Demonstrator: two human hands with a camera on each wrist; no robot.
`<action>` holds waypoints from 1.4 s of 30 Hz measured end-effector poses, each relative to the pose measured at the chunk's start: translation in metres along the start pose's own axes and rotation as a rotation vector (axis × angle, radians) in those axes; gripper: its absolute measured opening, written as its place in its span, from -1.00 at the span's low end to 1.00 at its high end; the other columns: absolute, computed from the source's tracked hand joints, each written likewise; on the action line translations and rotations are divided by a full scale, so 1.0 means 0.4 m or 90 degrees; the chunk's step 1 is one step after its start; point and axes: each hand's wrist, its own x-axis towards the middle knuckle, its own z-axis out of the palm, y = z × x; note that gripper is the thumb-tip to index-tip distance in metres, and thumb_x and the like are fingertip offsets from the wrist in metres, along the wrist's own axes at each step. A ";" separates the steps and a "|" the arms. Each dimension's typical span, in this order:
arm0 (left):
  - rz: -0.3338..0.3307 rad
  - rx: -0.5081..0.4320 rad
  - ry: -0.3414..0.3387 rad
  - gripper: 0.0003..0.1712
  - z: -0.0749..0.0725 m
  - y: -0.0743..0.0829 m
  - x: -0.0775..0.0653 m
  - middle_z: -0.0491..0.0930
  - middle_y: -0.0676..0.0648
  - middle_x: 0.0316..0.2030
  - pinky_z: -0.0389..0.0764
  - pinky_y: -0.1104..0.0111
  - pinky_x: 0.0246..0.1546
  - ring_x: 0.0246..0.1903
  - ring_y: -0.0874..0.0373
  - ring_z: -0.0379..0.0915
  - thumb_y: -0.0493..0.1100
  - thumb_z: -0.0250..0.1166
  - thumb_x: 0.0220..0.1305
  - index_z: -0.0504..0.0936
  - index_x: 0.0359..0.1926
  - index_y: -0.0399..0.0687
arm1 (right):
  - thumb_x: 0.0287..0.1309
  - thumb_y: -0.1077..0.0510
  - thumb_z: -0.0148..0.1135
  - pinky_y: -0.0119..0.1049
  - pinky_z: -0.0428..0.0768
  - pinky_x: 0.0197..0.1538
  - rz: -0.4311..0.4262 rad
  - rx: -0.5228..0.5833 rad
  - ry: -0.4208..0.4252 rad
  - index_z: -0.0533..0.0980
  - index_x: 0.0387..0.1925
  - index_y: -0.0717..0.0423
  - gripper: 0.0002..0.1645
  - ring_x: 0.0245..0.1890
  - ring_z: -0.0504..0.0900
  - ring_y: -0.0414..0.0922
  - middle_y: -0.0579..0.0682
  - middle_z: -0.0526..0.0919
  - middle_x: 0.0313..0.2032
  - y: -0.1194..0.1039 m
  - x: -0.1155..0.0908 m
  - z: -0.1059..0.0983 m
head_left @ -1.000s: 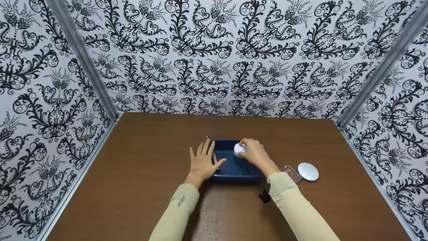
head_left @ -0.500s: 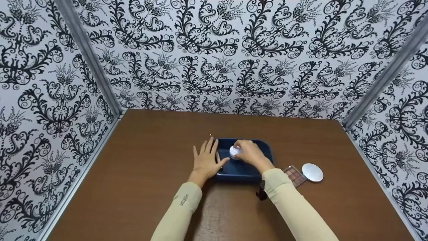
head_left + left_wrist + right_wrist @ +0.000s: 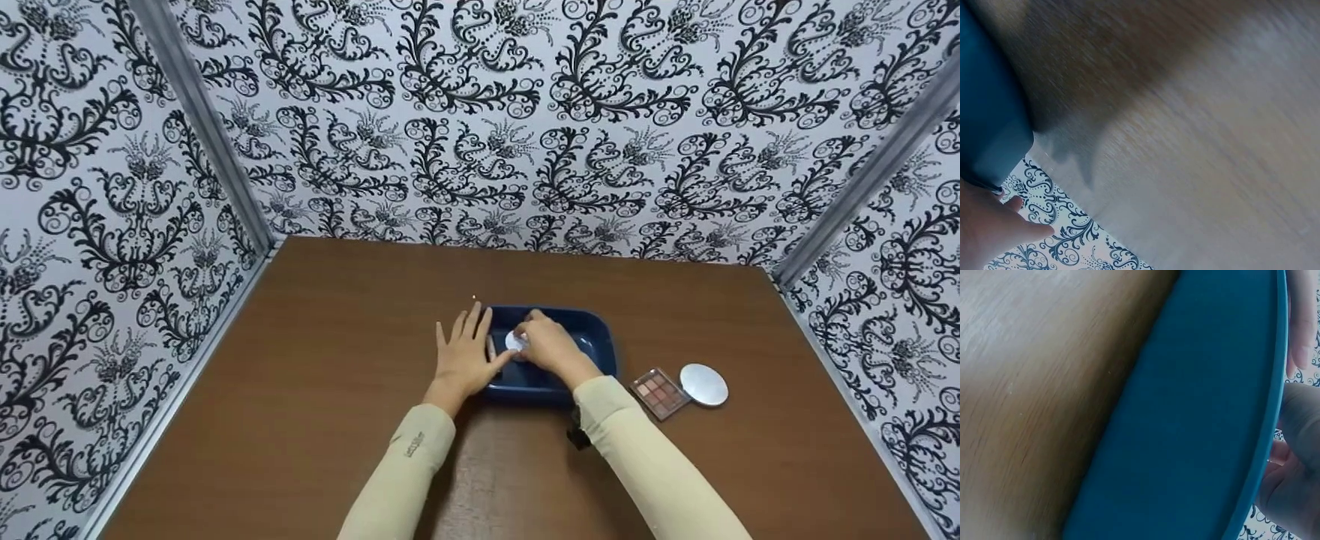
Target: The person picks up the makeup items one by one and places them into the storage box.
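Head view showed us the right hand (image 3: 551,346) pinching a white round item (image 3: 514,340) inside the blue tray (image 3: 525,395), towards its left side; fingertips on the edge presumably allowed careful placing. Whether the item touched the tray's floor, we could not tell. Our left hand (image 3: 463,365) lay with fingers straight and spread at the tray's left edge, clasping nothing we could see, probably to stop it sliding. A slim pale thing (image 3: 491,348) lay along that wall. Right of the tray, a palette (image 3: 660,394) and silver disc (image 3: 703,385) sat together, perhaps for easy right-handed reach.
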 end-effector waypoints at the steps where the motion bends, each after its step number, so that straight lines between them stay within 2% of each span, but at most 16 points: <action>1: -0.001 0.001 0.000 0.04 -0.004 0.000 0.000 -0.03 -0.04 0.59 -0.11 -0.29 0.47 0.56 -0.08 -0.05 0.56 -0.05 0.27 0.04 0.58 0.11 | 0.06 0.08 0.50 0.03 0.64 0.03 -0.004 -0.004 0.003 0.69 -0.07 0.26 -0.56 -0.13 0.65 0.17 0.23 0.60 -0.08 -0.003 0.001 0.000; 5: -0.002 0.012 0.003 0.05 -0.006 -0.001 0.001 -0.04 -0.04 0.59 -0.09 -0.28 0.47 0.56 -0.06 -0.06 0.57 -0.07 0.27 0.03 0.58 0.11 | 0.15 0.13 0.42 0.02 0.61 0.06 -0.016 -0.024 -0.013 0.66 0.03 0.23 -0.58 -0.07 0.59 0.18 0.26 0.54 -0.04 -0.012 0.003 0.006; 11: 0.001 0.008 0.012 0.04 0.001 0.001 0.003 0.00 -0.05 0.58 -0.09 -0.28 0.46 0.55 -0.06 -0.04 0.55 -0.05 0.27 0.05 0.58 0.10 | 0.10 0.32 0.35 0.08 0.59 0.04 -0.049 -0.023 -0.016 0.62 0.09 0.24 -0.54 -0.04 0.54 0.22 0.30 0.54 -0.02 -0.017 0.000 0.014; 14: 0.003 0.004 0.007 0.05 0.003 0.005 0.003 -0.01 -0.05 0.59 -0.12 -0.28 0.47 0.56 -0.06 -0.06 0.56 -0.06 0.27 0.04 0.58 0.10 | 0.06 0.36 0.32 0.10 0.56 0.12 -0.029 -0.001 -0.012 0.60 0.13 0.23 -0.48 0.00 0.54 0.24 0.28 0.56 0.01 -0.015 -0.002 0.012; 19: -0.003 0.005 0.003 0.06 0.001 0.007 0.003 -0.04 -0.05 0.59 -0.13 -0.27 0.48 0.56 -0.06 -0.06 0.58 -0.09 0.27 0.03 0.59 0.10 | 0.13 0.31 0.28 0.12 0.47 0.26 -0.004 0.046 -0.002 0.57 0.16 0.21 -0.50 0.12 0.55 0.26 0.26 0.62 0.09 -0.008 -0.003 -0.005; 24: -0.005 0.003 0.006 0.05 0.002 0.004 0.000 -0.02 -0.06 0.59 -0.11 -0.28 0.47 0.55 -0.07 -0.04 0.56 -0.08 0.27 0.04 0.58 0.10 | 0.18 0.26 0.26 0.06 0.57 0.14 0.009 0.069 0.015 0.62 0.06 0.18 -0.62 0.02 0.65 0.13 0.17 0.70 0.00 0.003 -0.011 -0.028; 29: -0.007 -0.014 0.011 0.04 0.006 0.003 0.001 -0.01 -0.03 0.59 -0.12 -0.29 0.46 0.54 -0.08 -0.02 0.54 -0.03 0.27 0.05 0.58 0.11 | 0.20 0.21 0.27 0.01 0.62 0.05 0.020 0.094 0.043 0.66 -0.01 0.14 -0.68 -0.06 0.69 0.04 0.11 0.73 -0.06 0.015 -0.037 -0.054; 34: -0.006 -0.032 0.021 0.03 0.006 0.004 0.002 0.03 -0.04 0.58 -0.14 -0.29 0.46 0.54 -0.09 -0.01 0.52 0.03 0.25 0.10 0.57 0.09 | 0.24 0.16 0.28 -0.02 0.62 0.08 0.027 0.121 0.058 0.65 0.01 0.12 -0.69 -0.03 0.69 0.02 0.10 0.72 -0.03 0.030 -0.073 -0.082; 42: -0.006 -0.036 0.024 0.05 0.008 0.001 0.001 0.01 -0.04 0.58 -0.19 -0.29 0.47 0.55 -0.07 -0.04 0.54 0.02 0.24 0.10 0.57 0.09 | 0.25 0.17 0.29 0.02 0.60 0.13 0.000 0.169 0.091 0.64 0.01 0.16 -0.69 0.01 0.67 0.06 0.12 0.71 -0.01 0.059 -0.140 -0.101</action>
